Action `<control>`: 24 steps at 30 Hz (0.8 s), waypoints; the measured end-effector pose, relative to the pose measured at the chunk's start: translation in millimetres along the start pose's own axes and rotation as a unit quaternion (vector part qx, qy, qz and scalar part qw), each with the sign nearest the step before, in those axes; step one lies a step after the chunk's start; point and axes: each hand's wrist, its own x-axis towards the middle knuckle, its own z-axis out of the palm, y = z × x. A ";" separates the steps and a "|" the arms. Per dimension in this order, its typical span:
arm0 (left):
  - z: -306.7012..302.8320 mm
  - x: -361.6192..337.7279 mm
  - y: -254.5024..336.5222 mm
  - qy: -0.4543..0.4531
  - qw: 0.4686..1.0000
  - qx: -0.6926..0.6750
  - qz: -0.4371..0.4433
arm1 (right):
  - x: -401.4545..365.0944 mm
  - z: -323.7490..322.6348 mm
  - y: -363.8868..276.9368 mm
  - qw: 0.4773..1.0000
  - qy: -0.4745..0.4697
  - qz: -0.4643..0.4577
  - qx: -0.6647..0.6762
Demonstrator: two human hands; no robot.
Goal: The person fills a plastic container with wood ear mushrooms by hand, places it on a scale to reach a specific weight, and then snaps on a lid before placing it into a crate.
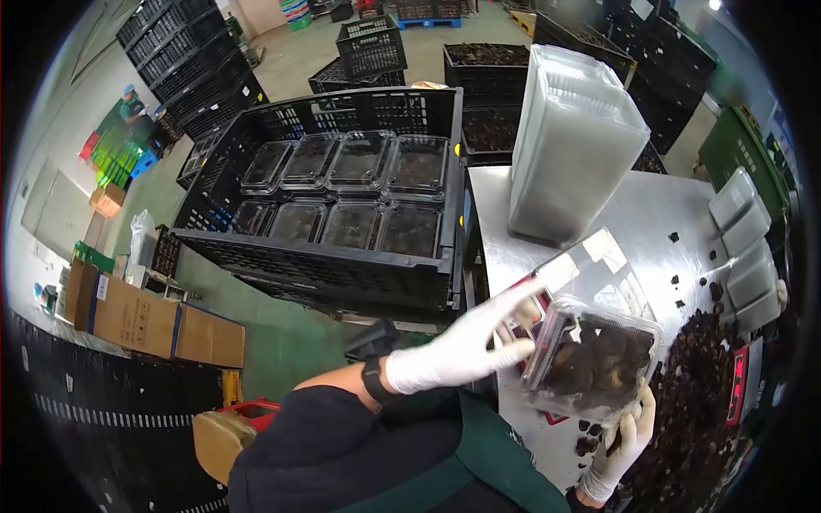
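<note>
A clear plastic box [594, 363] with dark brown pieces inside is tilted above the metal table. My right hand [624, 440], in a white glove, grips its lower right corner. My left hand [470, 342], also gloved, is at the box's left side with its fingers apart; whether it touches the box is unclear. Behind the box lies a scale [603, 265] with a pale, patchy top. A tall stack of empty clear boxes [577, 145] stands at the back of the table. Left of the table, a black crate [342, 265] holds several closed, filled boxes [355, 162].
Loose dark pieces [701, 393] are heaped on the right of the metal table [646, 201]. Clear trays [740, 209] and a red display [737, 389] line its right edge. Cardboard boxes [132, 316] stand at left. A co-worker [137, 115] is at the far left.
</note>
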 end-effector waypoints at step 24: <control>-230.6 -33.8 19.3 -0.016 0.823 0.485 -0.296 | -20.3 -15.7 -10.6 0.982 0.075 0.133 -0.112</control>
